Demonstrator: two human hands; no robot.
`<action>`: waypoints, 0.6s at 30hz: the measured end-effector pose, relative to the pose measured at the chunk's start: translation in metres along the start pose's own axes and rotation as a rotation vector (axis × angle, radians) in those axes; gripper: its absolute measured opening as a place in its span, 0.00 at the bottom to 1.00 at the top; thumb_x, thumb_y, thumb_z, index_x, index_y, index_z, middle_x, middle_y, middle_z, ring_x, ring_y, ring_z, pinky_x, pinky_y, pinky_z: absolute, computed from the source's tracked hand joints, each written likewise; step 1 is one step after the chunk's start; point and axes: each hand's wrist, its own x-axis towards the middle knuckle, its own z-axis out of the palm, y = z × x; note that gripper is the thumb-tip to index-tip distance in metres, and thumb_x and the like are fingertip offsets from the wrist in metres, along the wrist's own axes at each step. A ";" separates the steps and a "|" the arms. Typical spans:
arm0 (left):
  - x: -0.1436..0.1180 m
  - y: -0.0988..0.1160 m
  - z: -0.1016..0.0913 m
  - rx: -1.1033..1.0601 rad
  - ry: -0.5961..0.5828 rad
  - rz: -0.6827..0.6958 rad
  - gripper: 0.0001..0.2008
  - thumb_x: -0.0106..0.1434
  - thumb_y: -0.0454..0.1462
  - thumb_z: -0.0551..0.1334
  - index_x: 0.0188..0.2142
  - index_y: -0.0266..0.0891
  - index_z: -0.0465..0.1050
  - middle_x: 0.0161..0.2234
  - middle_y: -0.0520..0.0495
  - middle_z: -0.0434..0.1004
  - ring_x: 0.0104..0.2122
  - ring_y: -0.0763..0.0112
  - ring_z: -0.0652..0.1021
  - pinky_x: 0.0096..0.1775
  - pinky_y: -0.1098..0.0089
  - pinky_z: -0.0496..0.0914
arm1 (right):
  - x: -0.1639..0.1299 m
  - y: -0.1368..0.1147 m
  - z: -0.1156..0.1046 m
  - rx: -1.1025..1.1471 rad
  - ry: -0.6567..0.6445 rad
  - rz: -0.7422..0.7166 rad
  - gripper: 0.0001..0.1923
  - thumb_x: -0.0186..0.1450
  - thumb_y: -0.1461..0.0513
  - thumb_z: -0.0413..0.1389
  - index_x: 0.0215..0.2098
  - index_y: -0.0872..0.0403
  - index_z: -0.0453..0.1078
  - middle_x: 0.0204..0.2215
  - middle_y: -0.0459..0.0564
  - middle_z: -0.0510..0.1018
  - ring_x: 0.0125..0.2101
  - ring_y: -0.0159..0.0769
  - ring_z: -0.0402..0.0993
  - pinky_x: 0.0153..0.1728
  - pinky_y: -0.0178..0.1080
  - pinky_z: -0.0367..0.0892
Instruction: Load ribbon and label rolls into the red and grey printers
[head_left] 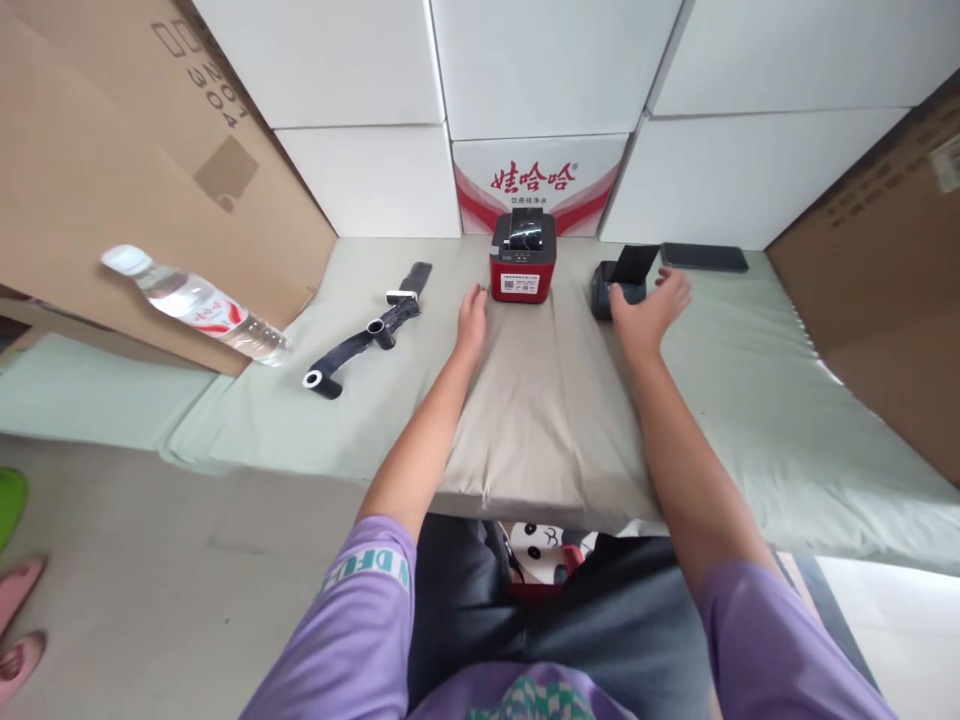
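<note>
Your open left hand (472, 312) rests on the cloth just left of the red label printer (523, 257), while your right hand (649, 305), fingers spread and holding nothing, touches the small black device (619, 284) to the printer's right.

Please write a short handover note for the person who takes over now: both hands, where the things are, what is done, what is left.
Left hand: open, empty, on the beige cloth beside the red printer.
Right hand: open, empty, at the black box, whose lid stands up.
Ribbon rolls lie left; phone lies behind the box.
Done: box open.
Left: probably loading the ribbon; neither hand holds anything yet.
</note>
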 end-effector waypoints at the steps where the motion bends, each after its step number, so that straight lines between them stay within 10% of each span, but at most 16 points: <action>1: -0.009 0.001 0.002 0.015 0.072 -0.026 0.32 0.65 0.60 0.64 0.60 0.45 0.71 0.72 0.38 0.68 0.76 0.56 0.65 0.74 0.52 0.60 | -0.004 0.004 -0.001 -0.059 -0.026 0.072 0.43 0.58 0.53 0.66 0.67 0.57 0.59 0.65 0.72 0.68 0.67 0.67 0.63 0.67 0.72 0.57; 6: -0.026 0.014 0.019 0.084 0.169 -0.020 0.22 0.65 0.53 0.65 0.53 0.45 0.73 0.64 0.39 0.77 0.67 0.57 0.75 0.67 0.53 0.67 | -0.013 0.006 0.010 -0.185 -0.156 0.173 0.60 0.52 0.49 0.71 0.74 0.63 0.53 0.67 0.77 0.70 0.67 0.71 0.63 0.68 0.71 0.53; 18: -0.037 0.028 0.027 0.264 0.145 0.113 0.13 0.65 0.48 0.66 0.31 0.45 0.69 0.27 0.52 0.68 0.36 0.63 0.74 0.50 0.60 0.71 | -0.040 -0.022 -0.019 -0.008 -0.160 -0.065 0.43 0.51 0.48 0.67 0.61 0.55 0.66 0.55 0.64 0.78 0.59 0.65 0.72 0.64 0.68 0.64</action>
